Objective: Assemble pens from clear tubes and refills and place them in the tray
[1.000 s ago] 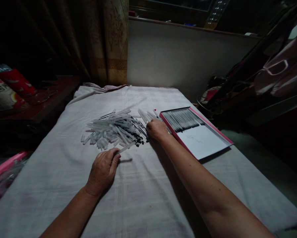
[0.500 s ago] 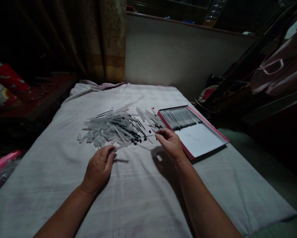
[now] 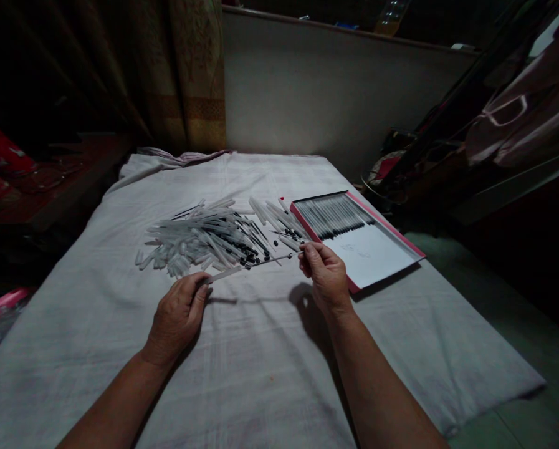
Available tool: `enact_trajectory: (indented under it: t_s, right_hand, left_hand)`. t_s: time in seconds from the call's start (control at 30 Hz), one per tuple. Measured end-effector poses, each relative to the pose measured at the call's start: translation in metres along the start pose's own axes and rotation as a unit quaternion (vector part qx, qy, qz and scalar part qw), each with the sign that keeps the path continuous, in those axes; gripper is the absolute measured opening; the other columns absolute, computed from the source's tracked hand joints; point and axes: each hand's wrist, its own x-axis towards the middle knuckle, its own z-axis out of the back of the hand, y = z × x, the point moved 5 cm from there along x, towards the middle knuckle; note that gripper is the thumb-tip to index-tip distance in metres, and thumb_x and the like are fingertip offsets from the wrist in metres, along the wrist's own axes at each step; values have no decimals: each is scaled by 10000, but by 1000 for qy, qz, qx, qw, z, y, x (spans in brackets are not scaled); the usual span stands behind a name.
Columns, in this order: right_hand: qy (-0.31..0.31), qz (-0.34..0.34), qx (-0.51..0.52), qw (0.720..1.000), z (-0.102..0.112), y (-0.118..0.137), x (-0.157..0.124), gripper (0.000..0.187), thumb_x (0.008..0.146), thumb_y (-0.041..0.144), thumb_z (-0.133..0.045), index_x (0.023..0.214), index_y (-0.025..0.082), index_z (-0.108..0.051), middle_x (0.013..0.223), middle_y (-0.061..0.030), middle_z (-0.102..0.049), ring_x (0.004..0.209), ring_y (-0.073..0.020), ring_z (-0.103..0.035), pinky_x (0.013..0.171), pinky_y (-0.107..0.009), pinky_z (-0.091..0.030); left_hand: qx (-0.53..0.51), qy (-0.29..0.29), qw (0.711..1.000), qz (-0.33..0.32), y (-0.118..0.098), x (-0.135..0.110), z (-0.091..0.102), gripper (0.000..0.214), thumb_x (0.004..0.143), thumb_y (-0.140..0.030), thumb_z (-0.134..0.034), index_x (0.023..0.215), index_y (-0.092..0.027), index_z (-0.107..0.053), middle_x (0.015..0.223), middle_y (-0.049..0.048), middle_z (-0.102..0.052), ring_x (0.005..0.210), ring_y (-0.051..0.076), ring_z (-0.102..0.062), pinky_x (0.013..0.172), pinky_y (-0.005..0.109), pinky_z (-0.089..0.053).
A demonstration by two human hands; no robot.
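Observation:
My left hand (image 3: 175, 319) is closed on a translucent pen barrel (image 3: 226, 274), which points to the right. My right hand (image 3: 326, 279) pinches the end of a thin, dark-tipped pen refill (image 3: 277, 258). The refill's other end lies close to the barrel's open end; whether they touch I cannot tell. Just beyond the hands, a heap of clear pen barrels (image 3: 190, 234) is spread on the cloth, with small black pen plugs (image 3: 248, 255) at its near right edge. A smaller group of pen parts (image 3: 279, 218) lies beside the box.
A shallow red-edged box (image 3: 382, 265) sits to the right, holding a row of black-ended pens (image 3: 338, 215). All this rests on a pale cloth (image 3: 242, 374). A curtain (image 3: 186, 93) and wall (image 3: 302, 93) stand behind; a dark side table (image 3: 50, 181) is at left.
My right hand has moved slightly right, away from the left, and more of the refill shows between them. My left hand keeps its hold on the barrel. The view has shifted slightly.

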Motion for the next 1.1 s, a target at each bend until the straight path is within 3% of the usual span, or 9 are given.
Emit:
enact_trajectory:
  t_s: [0.4, 0.53, 0.67, 0.73, 0.8, 0.93, 1.03, 1.1]
  right_hand:
    - [59, 45, -80, 994, -12, -7, -7, 259, 789, 439, -695, 779, 185, -746, 630, -6, -647, 523, -114, -532, 505, -252, -436]
    - [173, 77, -150, 971, -37, -18, -28, 256, 862, 365, -603, 927, 185, -773, 771, -48, -722, 669, -155, -644, 627, -277, -513]
    - [310, 111, -267, 906, -56, -30, -47, 461, 881, 292, -603, 1334, 210, -626, 954, -48, -755, 817, -170, -684, 781, -293, -528]
    - [291, 126, -335, 887, -49, -32, -41, 480, 891, 250, -583, 1370, 223, -594, 969, -48, -754, 829, -183, -685, 805, -304, -528]
    - [215, 168, -409, 871, -35, -27, -27, 404, 883, 200, -563, 1273, 227, -668, 1026, -75, -740, 920, -213, -678, 859, -323, -518]
    - [92, 188, -564, 799, -8, -20, 1, 365, 882, 164, -550, 1198, 238, -717, 1143, -111, -681, 974, -244, -646, 821, -331, -507]
    - [91, 154, -641, 746, -3, -23, 10, 311, 912, 186, -555, 1158, 253, -734, 1106, -115, -674, 923, -241, -633, 744, -319, -483]
    - [99, 138, -661, 731, -4, -26, 12, 257, 923, 196, -557, 1086, 246, -749, 1037, -114, -679, 893, -238, -624, 720, -315, -466]
  left_hand:
    - [22, 10, 995, -94, -15, -1, 1, 178, 992, -293, -485, 1097, -195, -592, 955, 68, -730, 859, 224, -693, 793, 341, -547]
    - [16, 10, 995, -96, -18, -2, 1, 189, 1001, -308, -477, 1101, -198, -592, 952, 65, -740, 846, 216, -703, 785, 330, -549]
    - [-1, 15, 996, -83, -17, -2, 3, 204, 1004, -323, -462, 1101, -204, -597, 947, 58, -746, 832, 212, -708, 777, 323, -553]
    - [-7, 19, 998, -60, -15, -1, 3, 218, 1006, -334, -447, 1097, -210, -601, 949, 55, -748, 832, 213, -710, 769, 323, -556]
    - [-12, 25, 999, -46, -14, -1, 3, 232, 1006, -348, -439, 1094, -211, -603, 951, 56, -749, 836, 214, -712, 766, 322, -560]
    - [-13, 30, 998, -47, -16, -1, 2, 244, 1005, -358, -440, 1089, -203, -609, 951, 60, -750, 834, 214, -714, 758, 319, -563]
    - [-6, 33, 998, -50, -16, -1, 1, 246, 1005, -352, -446, 1087, -191, -613, 955, 70, -750, 835, 218, -716, 753, 321, -563]
    - [-4, 35, 998, -53, -16, -1, 0, 244, 1007, -346, -445, 1089, -189, -612, 959, 74, -750, 839, 217, -717, 756, 319, -563]
